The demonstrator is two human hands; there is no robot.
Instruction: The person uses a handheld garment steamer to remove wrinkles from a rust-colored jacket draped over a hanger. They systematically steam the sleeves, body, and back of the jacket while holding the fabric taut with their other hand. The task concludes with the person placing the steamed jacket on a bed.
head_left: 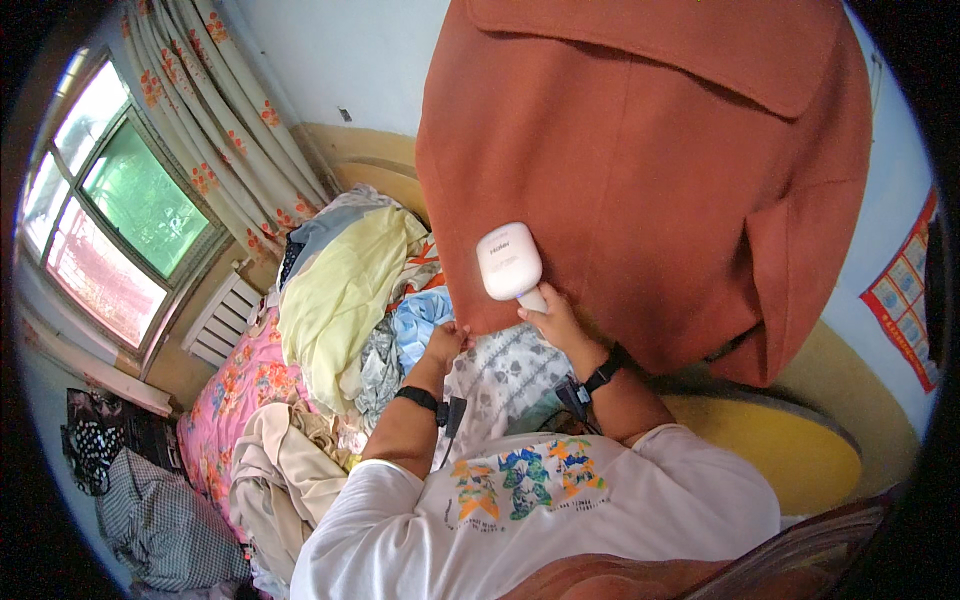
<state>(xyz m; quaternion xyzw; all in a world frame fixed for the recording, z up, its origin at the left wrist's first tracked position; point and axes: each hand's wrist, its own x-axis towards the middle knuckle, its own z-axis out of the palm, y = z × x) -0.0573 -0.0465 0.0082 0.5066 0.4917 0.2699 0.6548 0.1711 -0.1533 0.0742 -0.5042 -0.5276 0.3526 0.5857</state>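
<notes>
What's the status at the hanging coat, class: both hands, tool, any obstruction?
Right hand grips white handheld steamer against rust-orange coat. Left hand pinches coat's lower edge. Clothes pile lies beside, not obstructing.

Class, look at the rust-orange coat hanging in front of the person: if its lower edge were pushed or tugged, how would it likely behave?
The coat would probably swing and fold rather than resist, since it hangs loose. Its cloth looks thick, so likely heavy for a garment. The left hand pinches the hem, probably to tauten it, while the right hand holds a white handheld appliance against it.
</notes>
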